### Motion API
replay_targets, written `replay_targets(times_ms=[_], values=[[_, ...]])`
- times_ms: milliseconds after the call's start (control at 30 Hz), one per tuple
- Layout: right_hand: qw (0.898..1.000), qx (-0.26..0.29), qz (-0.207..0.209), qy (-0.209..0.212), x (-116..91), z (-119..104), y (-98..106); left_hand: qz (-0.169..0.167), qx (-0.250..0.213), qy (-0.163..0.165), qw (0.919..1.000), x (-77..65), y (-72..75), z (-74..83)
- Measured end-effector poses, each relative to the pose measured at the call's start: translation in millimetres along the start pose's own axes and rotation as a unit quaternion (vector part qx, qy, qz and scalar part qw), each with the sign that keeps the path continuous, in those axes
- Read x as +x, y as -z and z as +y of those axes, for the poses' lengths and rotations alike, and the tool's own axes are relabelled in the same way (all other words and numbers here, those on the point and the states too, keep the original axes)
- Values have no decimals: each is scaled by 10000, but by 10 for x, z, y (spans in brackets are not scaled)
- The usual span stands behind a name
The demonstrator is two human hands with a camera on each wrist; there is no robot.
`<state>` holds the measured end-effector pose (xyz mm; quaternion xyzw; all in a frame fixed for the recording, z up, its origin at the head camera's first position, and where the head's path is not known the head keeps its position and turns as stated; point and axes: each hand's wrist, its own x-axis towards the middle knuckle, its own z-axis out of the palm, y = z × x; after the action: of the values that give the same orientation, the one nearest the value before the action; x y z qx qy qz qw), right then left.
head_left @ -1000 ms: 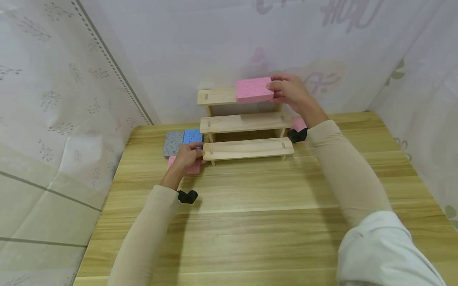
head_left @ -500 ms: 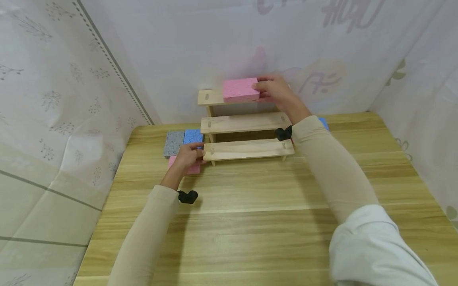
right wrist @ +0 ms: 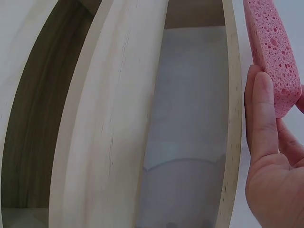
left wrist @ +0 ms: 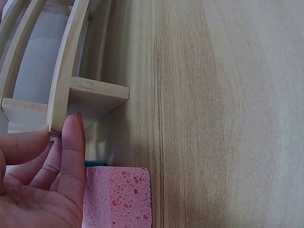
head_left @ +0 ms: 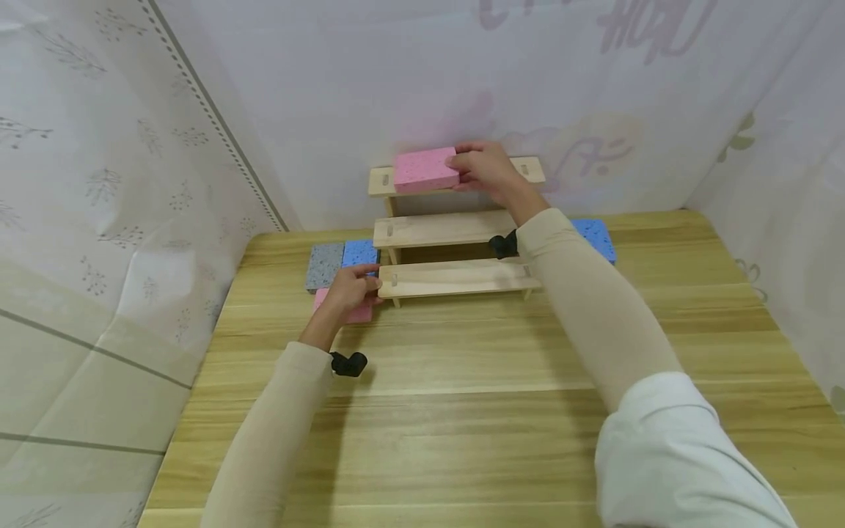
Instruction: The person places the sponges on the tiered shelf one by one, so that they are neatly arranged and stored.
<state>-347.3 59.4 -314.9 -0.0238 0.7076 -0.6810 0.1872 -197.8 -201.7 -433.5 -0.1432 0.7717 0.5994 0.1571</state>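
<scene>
My right hand (head_left: 487,170) grips a pink sponge (head_left: 425,169) by its right end, over the left part of the top step of a three-step wooden rack (head_left: 455,279). In the right wrist view the sponge (right wrist: 273,50) lies between the thumb and fingers, close to the top step's edge. At the left end of the lowest step, my left hand (head_left: 348,288) pinches the board, thumb above and fingers beneath. A second pink sponge (left wrist: 118,197) lies on the table beside that hand, partly covered by it.
Left of the rack, a grey sponge (head_left: 325,265) and a blue sponge (head_left: 360,251) lie side by side on the wooden table (head_left: 422,440). Another blue sponge (head_left: 595,238) lies to the right, partly behind the right sleeve. A pale printed cloth (head_left: 330,95) hangs behind the rack.
My right hand has moved left along the top step with the pink sponge. The blue sponge at the right has come into view from behind the arm. The left hand keeps its place.
</scene>
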Motion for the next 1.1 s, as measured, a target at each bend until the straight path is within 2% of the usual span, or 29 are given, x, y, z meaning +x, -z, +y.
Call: replay_targets(times_ms=[467, 833, 1100], values=[[9997, -128, 208, -95, 92, -5, -170, -7, -3, 10, 10000, 39, 10, -17], [9903, -1237, 615, -146, 74, -68, -253, 31, -6, -11, 10000, 41, 12, -29], [9839, -1615, 754, -143, 27, -105, -260, 9, -45, 32, 10000, 31, 17, -17]])
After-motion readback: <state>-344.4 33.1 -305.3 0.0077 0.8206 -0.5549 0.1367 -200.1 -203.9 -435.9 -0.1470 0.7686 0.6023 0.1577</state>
